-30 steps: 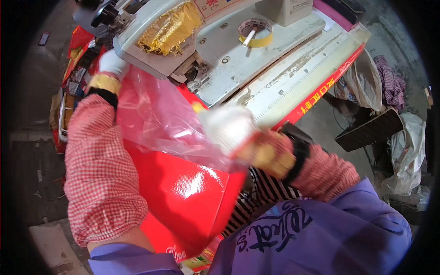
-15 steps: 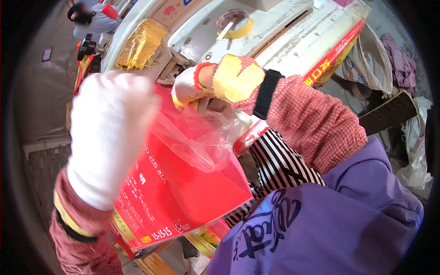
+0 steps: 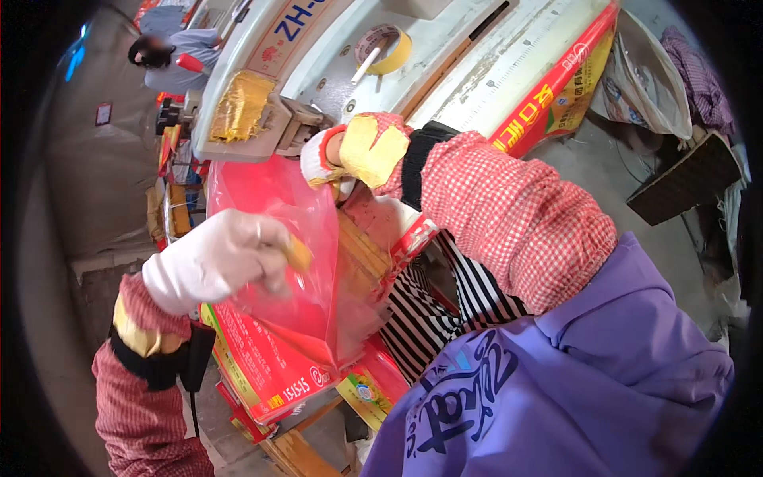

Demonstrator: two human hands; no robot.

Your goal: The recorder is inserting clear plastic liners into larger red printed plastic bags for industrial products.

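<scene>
My left hand (image 3: 218, 258), in a white glove, grips the near edge of a translucent red plastic bag (image 3: 274, 207) at the middle left. My right hand (image 3: 354, 151), in a white glove with a yellow patch, holds the bag's far upper edge close under the grey machine (image 3: 334, 56). The bag hangs stretched between both hands above a red box (image 3: 262, 366). Both forearms wear red checked sleeves.
A roll of yellow tape (image 3: 385, 48) lies on the machine top, and a yellow crinkled pad (image 3: 238, 107) sits on its left end. Red printed packs (image 3: 556, 87) line the machine's right side. A person (image 3: 163, 60) stands far at the upper left. Bags and cloth (image 3: 668, 71) lie at right.
My left hand has dropped lower and closed on the bag's near edge. My right hand stays up at the machine. The view has shifted slightly.
</scene>
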